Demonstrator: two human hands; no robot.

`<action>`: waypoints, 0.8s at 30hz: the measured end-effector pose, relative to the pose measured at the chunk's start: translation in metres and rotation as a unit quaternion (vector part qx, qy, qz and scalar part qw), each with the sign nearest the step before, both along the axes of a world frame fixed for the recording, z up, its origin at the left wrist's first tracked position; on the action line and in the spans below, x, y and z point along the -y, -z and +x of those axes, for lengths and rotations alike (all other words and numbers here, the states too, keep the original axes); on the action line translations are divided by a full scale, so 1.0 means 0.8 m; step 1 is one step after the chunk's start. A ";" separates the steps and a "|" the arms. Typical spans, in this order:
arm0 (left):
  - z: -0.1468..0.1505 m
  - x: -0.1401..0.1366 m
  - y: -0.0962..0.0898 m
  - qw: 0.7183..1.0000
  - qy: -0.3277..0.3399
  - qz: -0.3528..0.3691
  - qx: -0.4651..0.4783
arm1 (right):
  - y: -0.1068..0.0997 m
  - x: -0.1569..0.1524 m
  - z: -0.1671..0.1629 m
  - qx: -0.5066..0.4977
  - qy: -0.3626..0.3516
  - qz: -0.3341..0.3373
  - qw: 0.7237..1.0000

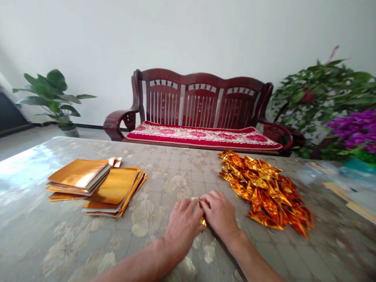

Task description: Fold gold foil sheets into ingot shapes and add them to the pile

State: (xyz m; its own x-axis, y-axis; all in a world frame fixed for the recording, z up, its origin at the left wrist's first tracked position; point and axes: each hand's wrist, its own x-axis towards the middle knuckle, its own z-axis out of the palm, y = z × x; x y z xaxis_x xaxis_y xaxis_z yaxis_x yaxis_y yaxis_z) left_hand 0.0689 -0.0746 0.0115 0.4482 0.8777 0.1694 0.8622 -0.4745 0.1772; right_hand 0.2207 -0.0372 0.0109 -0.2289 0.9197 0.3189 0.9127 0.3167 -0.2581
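Close together at the table's near middle, my left hand (184, 221) and my right hand (220, 213) are closed on one small piece of gold foil paper (203, 221). Only slivers of it show between the fingers, with a pale bit at the top; its full shape is hidden. To the left lie two overlapping stacks of flat gold foil sheets (116, 186), some with grey-white sides. On the right is a heap of folded, pointed gold-orange foil pieces (264, 188).
A patterned, glossy cover lies over the table (164, 184). Clear plastic bags (317, 172) and a pale strip (349, 199) lie at the right edge, near purple flowers (355, 129). Behind stands a dark red wooden bench (199, 98); a potted plant (58, 98) is at the back left.
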 end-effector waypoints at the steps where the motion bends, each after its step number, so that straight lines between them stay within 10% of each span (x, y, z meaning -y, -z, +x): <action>1: 0.000 0.000 -0.001 1.000 0.000 -0.003 0.001 | 0.000 0.001 0.000 0.001 -0.005 0.004 1.000; 24: -0.007 -0.002 -0.010 0.999 0.003 -0.030 0.027 | 0.001 0.007 0.000 0.031 -0.048 0.051 0.997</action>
